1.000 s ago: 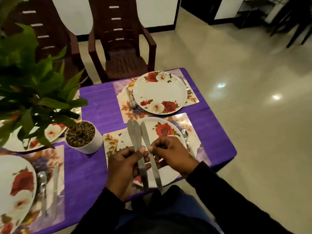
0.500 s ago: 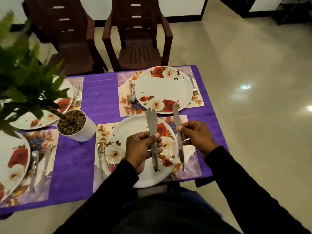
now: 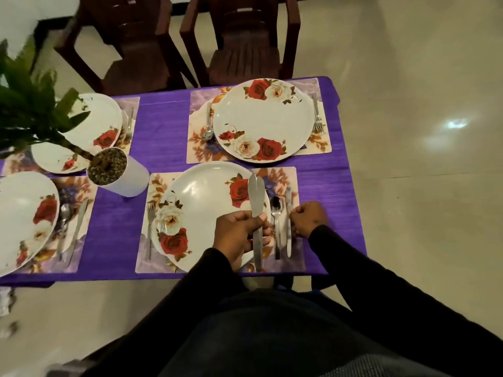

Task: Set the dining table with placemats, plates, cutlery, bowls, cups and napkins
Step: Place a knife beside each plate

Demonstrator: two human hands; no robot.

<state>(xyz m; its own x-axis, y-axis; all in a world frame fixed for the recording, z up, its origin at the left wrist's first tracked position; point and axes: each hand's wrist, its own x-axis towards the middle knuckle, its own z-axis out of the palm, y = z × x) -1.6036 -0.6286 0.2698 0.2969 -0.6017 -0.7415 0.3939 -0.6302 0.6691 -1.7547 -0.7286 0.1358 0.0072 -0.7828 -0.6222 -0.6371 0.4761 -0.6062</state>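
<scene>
My left hand [image 3: 236, 238] grips two table knives [image 3: 255, 197] together, blades pointing away from me, over the right rim of the nearest rose-patterned plate [image 3: 201, 202]. My right hand [image 3: 310, 219] pinches a third knife [image 3: 288, 197] that lies on the floral placemat [image 3: 285, 175], just right of a spoon [image 3: 276, 210]. A fork [image 3: 149, 221] lies on the mat to the left of this plate.
The purple tablecloth [image 3: 163, 126] carries three more place settings, with a plate [image 3: 264, 118] straight across. A white plant pot [image 3: 128, 178] stands left of my plate, its leaves hiding the far-left setting. Two dark chairs [image 3: 245, 50] stand beyond the table.
My right hand moved right and down, bringing its knife onto the placemat beside the spoon. My left hand kept its two knives and shifted slightly right.
</scene>
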